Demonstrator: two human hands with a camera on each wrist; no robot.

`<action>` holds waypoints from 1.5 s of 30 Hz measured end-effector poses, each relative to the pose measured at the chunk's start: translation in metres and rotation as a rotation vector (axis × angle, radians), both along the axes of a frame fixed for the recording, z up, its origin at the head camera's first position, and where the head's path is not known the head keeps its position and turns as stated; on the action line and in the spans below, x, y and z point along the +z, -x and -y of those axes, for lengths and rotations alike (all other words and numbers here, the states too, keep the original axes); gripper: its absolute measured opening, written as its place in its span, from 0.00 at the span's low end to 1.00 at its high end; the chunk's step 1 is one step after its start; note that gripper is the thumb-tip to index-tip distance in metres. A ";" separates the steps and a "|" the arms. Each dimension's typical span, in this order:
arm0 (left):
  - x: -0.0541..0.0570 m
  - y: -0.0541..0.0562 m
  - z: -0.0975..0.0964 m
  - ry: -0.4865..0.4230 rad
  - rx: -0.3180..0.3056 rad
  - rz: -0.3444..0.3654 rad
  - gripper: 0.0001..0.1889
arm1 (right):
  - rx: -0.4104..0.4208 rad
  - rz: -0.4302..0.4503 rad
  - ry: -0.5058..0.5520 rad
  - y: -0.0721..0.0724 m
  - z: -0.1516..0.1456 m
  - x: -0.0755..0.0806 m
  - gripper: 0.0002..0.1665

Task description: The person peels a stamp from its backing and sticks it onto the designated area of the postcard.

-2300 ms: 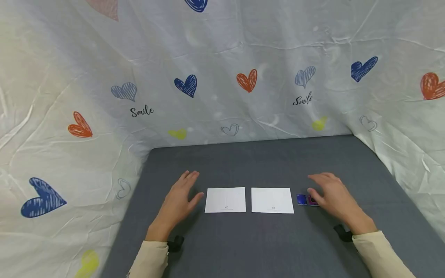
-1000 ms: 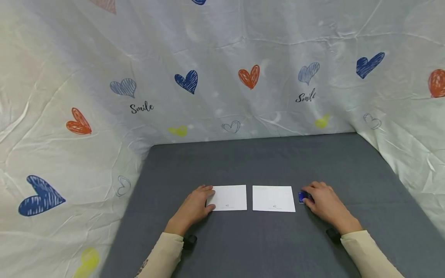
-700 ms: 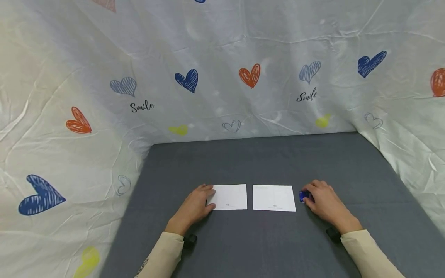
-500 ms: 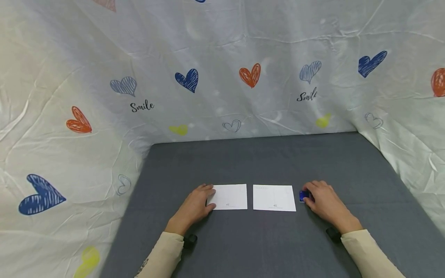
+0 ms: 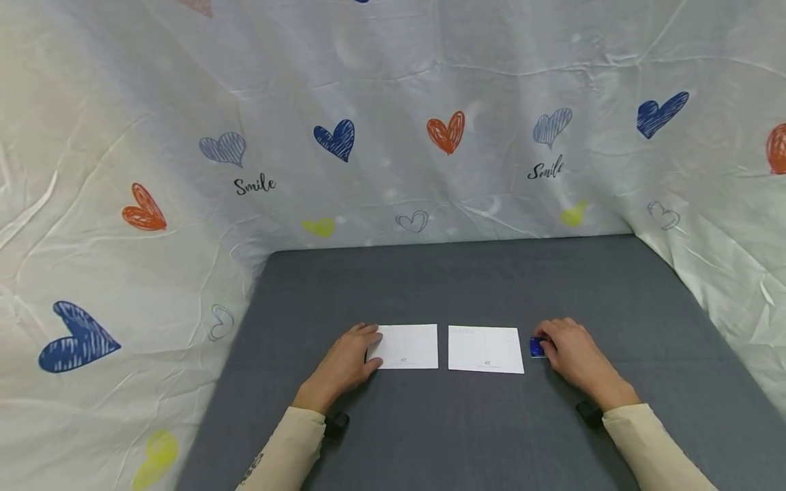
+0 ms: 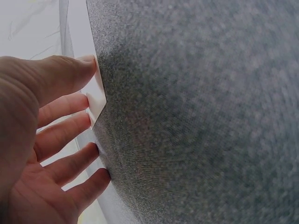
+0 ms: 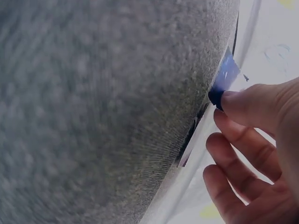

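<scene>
Two white cards lie side by side on the dark grey tabletop in the head view. At the left card [image 5: 408, 346], the thumb and fingertips of my left hand [image 5: 346, 360] touch its left end, the fingers spread and loosely bent. The right card [image 5: 486, 349] lies untouched. To its right, my right hand [image 5: 571, 352] holds a small, flat, shiny blue packet [image 5: 537, 348] between thumb and index finger. The right wrist view shows a jagged edge on the packet [image 7: 225, 72] at my thumb tip; its other part is mostly hidden. My other right fingers curl loosely beside it.
The table [image 5: 417, 436] has a dark cloth surface. A white curtain [image 5: 381, 88] printed with hearts and "Smile" hangs behind it and along both sides. Dark wrist cameras sit under both wrists, below the pale sleeves [image 5: 288, 443].
Both hands have come down from above the table: the left onto the left card's edge, the right onto the blue packet. Over the last half second they stay nearly still; the view shifts slightly.
</scene>
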State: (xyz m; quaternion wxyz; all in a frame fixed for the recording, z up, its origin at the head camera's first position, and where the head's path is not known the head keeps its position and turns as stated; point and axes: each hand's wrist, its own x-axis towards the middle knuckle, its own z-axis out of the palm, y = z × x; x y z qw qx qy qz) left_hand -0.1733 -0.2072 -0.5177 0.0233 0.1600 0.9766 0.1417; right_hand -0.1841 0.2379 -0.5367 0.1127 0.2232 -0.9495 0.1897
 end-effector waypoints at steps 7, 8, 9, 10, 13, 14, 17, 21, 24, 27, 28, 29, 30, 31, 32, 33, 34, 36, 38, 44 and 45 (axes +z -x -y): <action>-0.001 0.001 -0.001 -0.002 0.009 0.016 0.27 | -0.024 0.060 0.035 -0.001 -0.001 0.008 0.06; -0.001 0.001 -0.001 -0.002 0.010 0.017 0.27 | -0.027 0.063 0.034 -0.001 -0.001 0.010 0.06; -0.001 0.001 -0.001 -0.002 0.012 0.020 0.27 | -0.030 0.066 0.036 -0.001 -0.001 0.012 0.06; -0.001 0.000 -0.001 -0.002 0.013 0.020 0.27 | -0.034 0.068 0.037 -0.001 -0.002 0.014 0.06; 0.000 0.000 -0.001 0.002 0.015 0.026 0.27 | -0.038 0.075 0.039 -0.001 -0.002 0.020 0.07; 0.000 0.000 -0.001 0.001 0.015 0.025 0.27 | -0.038 0.079 0.040 -0.001 -0.002 0.022 0.07; 0.000 0.000 -0.001 0.004 0.016 0.029 0.27 | -0.025 0.084 0.044 -0.001 -0.002 0.027 0.08; 0.001 0.000 -0.001 0.010 0.017 0.032 0.27 | -0.002 0.081 0.047 0.001 0.000 0.032 0.09; 0.001 0.001 -0.002 0.021 0.016 0.034 0.28 | 0.007 0.081 0.042 0.001 0.003 0.036 0.09; 0.001 0.002 -0.002 0.029 0.015 0.031 0.28 | 0.016 0.089 0.038 0.001 0.007 0.041 0.08; 0.001 0.002 -0.002 0.032 0.016 0.035 0.28 | 0.020 0.092 0.037 0.001 0.009 0.043 0.08; 0.001 0.001 -0.002 0.034 0.016 0.036 0.28 | 0.024 0.093 0.036 0.001 0.010 0.045 0.08; 0.001 0.001 -0.001 0.037 0.017 0.038 0.28 | 0.029 0.093 0.037 0.001 0.012 0.046 0.08; 0.001 0.001 -0.001 0.037 0.017 0.036 0.28 | 0.034 0.093 0.038 0.001 0.014 0.048 0.07; 0.001 0.001 -0.001 0.039 0.018 0.036 0.28 | 0.039 0.092 0.040 0.002 0.017 0.049 0.07; 0.001 0.001 -0.001 0.041 0.019 0.035 0.28 | 0.044 0.090 0.041 0.002 0.019 0.050 0.07; 0.000 0.000 -0.001 0.041 0.020 0.034 0.28 | 0.053 0.088 0.041 0.003 0.021 0.051 0.07; 0.000 0.000 0.000 0.040 0.020 0.025 0.28 | 0.072 0.085 0.048 0.004 0.026 0.053 0.07; 0.001 -0.001 0.000 0.039 0.019 0.021 0.28 | 0.089 0.080 0.055 0.005 0.031 0.053 0.07; 0.000 -0.001 0.000 0.043 -0.005 0.001 0.27 | 0.135 0.068 0.091 0.007 0.045 0.054 0.08; 0.000 -0.001 0.000 0.045 -0.008 -0.002 0.27 | 0.143 0.071 0.096 0.008 0.048 0.054 0.08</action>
